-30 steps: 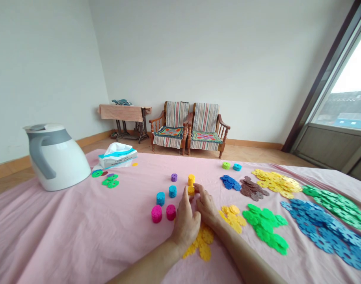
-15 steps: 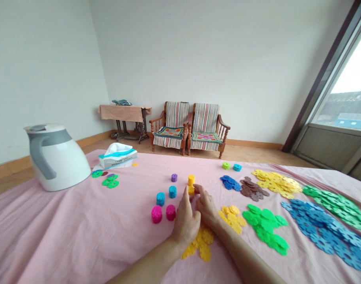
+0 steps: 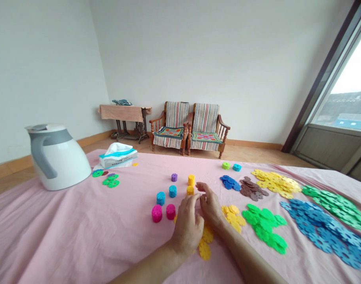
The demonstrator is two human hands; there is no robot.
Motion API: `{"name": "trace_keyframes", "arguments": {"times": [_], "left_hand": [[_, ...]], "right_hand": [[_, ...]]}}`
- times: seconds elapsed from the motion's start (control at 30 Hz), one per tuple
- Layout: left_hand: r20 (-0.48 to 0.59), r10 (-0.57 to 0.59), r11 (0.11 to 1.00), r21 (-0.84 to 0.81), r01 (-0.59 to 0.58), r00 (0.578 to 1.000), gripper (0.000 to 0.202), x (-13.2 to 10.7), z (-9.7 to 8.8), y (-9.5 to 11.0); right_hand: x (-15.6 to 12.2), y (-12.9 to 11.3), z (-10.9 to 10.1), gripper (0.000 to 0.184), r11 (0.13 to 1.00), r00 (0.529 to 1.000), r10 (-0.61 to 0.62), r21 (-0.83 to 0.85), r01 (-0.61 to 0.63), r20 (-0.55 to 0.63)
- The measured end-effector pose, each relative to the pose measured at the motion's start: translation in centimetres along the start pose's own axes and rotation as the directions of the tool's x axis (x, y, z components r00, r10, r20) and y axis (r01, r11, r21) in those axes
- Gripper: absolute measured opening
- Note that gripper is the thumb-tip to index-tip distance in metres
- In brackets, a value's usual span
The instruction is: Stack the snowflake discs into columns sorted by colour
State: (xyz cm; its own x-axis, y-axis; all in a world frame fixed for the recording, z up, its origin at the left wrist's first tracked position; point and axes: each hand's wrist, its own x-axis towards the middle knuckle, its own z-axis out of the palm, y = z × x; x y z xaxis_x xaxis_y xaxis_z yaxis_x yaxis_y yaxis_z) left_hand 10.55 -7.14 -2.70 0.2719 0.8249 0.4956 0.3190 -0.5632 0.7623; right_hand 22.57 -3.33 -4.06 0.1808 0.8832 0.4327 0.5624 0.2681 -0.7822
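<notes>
Two short yellow stacks of flower-shaped discs stand one behind the other, a far stack and a near stack. Just in front of the near stack is my left hand, its fingers loosely bent and nothing visible in them. To its right, my right hand has its fingers curved and apart, also with nothing visible in it. Loose yellow discs lie partly hidden under my hands. On the left stand magenta stacks, blue stacks and a small purple stack.
Disc piles lie to the right: yellow, brown, bright green and blue. A white-and-grey jug and a tissue box stand left on the pink cloth. Two chairs are beyond.
My left hand has drawn back from the near yellow stack toward me. My right hand has moved slightly right, away from it. The near stack now stands released.
</notes>
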Motion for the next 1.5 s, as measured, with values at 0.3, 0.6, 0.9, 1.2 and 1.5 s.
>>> {"name": "trace_keyframes", "arguments": {"times": [0.3, 0.6, 0.9, 1.2, 1.5], "left_hand": [[0.163, 0.095, 0.982, 0.148, -0.119, 0.982, 0.039, -1.7, -3.3, 1.9], [0.256, 0.041, 0.984, 0.158, -0.084, 0.966, 0.025, -2.1, -4.3, 1.3], [0.296, 0.035, 0.976, 0.196, -0.097, 0.955, 0.025, -2.2, -4.3, 0.7], [0.269, -0.054, 0.997, 0.066, 0.038, 0.962, 0.017, -2.1, -4.4, 0.9], [0.26, -0.28, 0.918, -0.207, 0.337, 0.924, 0.029, -1.8, -3.8, 0.3]], "right_hand": [[0.4, -2.4, -5.9, 0.016, 0.99, 0.918, -0.004, -0.127, 0.06, 0.398], [-1.3, -4.5, -8.3, 0.045, 0.937, 0.616, 0.054, -0.253, 0.24, 0.786], [-1.1, -4.0, -6.7, 0.023, 0.94, 0.692, -0.03, -0.215, 0.265, 0.721], [-0.6, -3.7, -5.9, 0.009, 0.981, 0.829, -0.004, -0.16, 0.113, 0.559], [-0.8, -5.6, -5.6, 0.011, 0.925, 0.75, 0.004, 0.283, -0.254, 0.661]]}}
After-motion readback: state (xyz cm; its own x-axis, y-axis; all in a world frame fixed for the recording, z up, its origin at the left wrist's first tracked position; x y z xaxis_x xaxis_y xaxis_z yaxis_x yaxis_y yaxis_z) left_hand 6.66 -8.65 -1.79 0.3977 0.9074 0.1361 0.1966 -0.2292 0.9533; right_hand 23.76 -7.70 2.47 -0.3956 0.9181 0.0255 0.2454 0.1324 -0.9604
